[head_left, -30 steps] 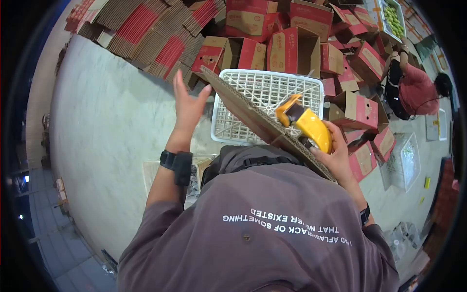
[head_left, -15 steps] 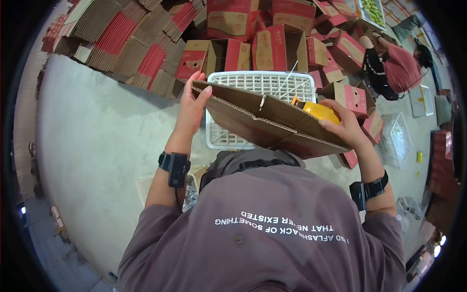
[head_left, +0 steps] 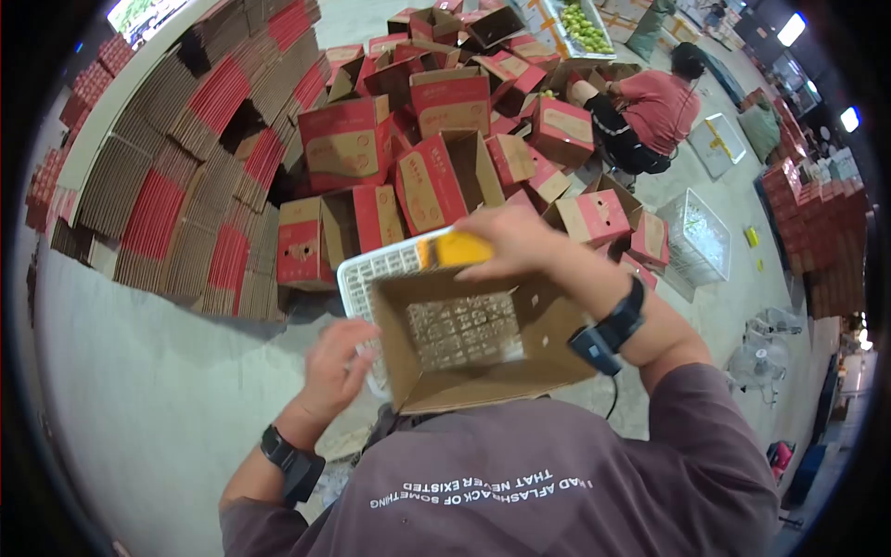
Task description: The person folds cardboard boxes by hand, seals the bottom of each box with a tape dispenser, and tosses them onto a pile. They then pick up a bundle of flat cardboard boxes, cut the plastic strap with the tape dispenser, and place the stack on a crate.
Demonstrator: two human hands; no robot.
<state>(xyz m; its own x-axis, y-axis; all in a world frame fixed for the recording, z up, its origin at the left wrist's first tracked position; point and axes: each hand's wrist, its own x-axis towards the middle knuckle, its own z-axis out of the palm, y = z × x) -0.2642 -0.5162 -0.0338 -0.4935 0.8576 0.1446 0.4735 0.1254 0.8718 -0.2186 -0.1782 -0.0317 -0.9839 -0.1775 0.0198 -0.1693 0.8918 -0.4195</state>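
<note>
A brown cardboard box (head_left: 492, 385) stands unfolded into a rectangle in front of my chest. Both its ends are open, so the slatted white plastic crate (head_left: 357, 269) beneath shows through it. At the box's far edge, my right hand (head_left: 510, 239) grips a yellow tape dispenser (head_left: 461, 247) with an orange end. My left hand (head_left: 339, 367) is beside the box's left side, its fingers loosely bent and apart. Slight blur hides whether its fingertips touch the cardboard.
Stacks of flattened cartons (head_left: 153, 200) rise at the left. Red and brown open boxes (head_left: 432, 181) are heaped ahead. A person in a pink shirt (head_left: 657, 116) crouches at the right, near a crate of green fruit (head_left: 585, 28). A white basket (head_left: 691, 241) stands on the floor.
The folded flat carton has been opened out into a box shape. My left hand has let go of its corner and moved down; my right hand has moved left with the tape dispenser.
</note>
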